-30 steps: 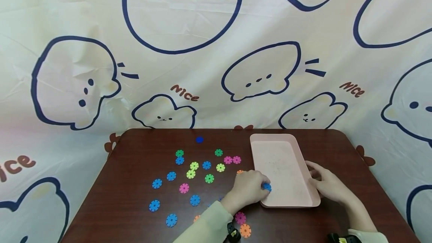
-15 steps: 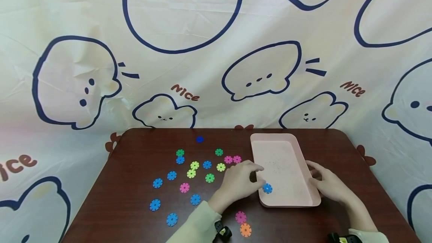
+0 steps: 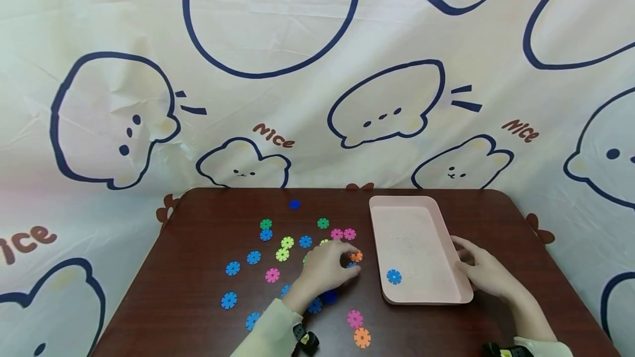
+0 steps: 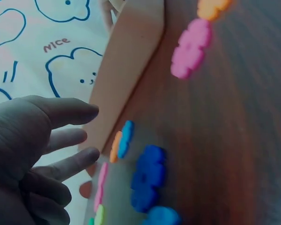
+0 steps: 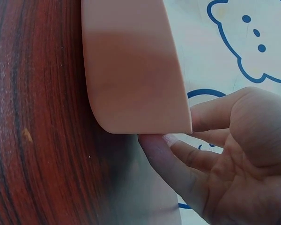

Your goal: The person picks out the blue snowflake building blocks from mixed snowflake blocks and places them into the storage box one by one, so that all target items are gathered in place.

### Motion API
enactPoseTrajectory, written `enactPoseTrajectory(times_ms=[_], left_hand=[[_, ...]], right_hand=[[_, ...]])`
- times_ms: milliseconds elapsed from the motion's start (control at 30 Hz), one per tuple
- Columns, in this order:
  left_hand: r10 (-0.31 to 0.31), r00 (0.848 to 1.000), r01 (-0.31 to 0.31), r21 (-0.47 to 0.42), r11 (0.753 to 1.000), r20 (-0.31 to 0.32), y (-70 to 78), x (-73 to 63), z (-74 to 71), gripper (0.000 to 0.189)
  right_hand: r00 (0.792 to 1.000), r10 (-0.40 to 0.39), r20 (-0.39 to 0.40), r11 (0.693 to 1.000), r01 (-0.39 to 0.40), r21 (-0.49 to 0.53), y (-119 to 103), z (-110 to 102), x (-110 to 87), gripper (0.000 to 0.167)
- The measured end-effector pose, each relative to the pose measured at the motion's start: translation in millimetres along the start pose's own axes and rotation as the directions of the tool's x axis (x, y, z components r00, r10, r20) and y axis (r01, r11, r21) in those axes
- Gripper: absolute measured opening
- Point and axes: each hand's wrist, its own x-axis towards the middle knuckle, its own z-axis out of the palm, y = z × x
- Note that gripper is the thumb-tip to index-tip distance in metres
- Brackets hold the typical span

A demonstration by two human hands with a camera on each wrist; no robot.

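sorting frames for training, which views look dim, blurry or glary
Head: bright, fairly even light, with a pale sheen low on the tabletop; left wrist: dimmer, with the tabletop blurred at right; right wrist: the pink tray turns darker below a soft-edged shade line.

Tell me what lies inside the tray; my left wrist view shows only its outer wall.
Observer: The head view shows one light blue disc in the pink tray, towards its near left corner.
Operator: Report how the right hand meets the tray.
Observer: In the right wrist view, the thumb of the right hand touches the tray from outside.
Operator: Check the far edge of the table; I can't see it.
Observer: A dark blue disc lies closest to that edge of the table, in the head view.
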Motion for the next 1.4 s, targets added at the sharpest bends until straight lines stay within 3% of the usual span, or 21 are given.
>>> enactPoseTrajectory(times_ms=[200, 600, 1000, 1400], left_hand=[[-0.057, 0.998, 0.057, 0.047, 0.997, 0.001, -6.2, -4.9, 6.5, 0.029], [-0.067, 0.998, 0.068, 0.125, 0.990, -0.013, -4.9, -4.9, 14.9, 0.028], [-0.088, 0.996, 0.088, 0.073, 0.993, 0.008, -4.3, -6.5, 15.4, 0.027], [-0.107, 0.994, 0.106, 0.022, 0.994, 0.032, -2.8, -6.9, 15.8, 0.026]], right_hand=[[1.000, 0.006, -0.003, 1.000, -0.006, -0.010, -0.5, 0.5, -0.8, 0.062], [1.000, 0.027, 0.007, 0.999, -0.027, 0.017, 0.3, 1.9, -1.0, 0.062], [1.000, -0.002, 0.009, 1.000, 0.002, 0.018, -2.6, 1.8, -1.1, 0.062], [0.999, 0.019, 0.045, 0.986, -0.026, 0.165, 5.8, -1.8, 0.2, 0.066]])
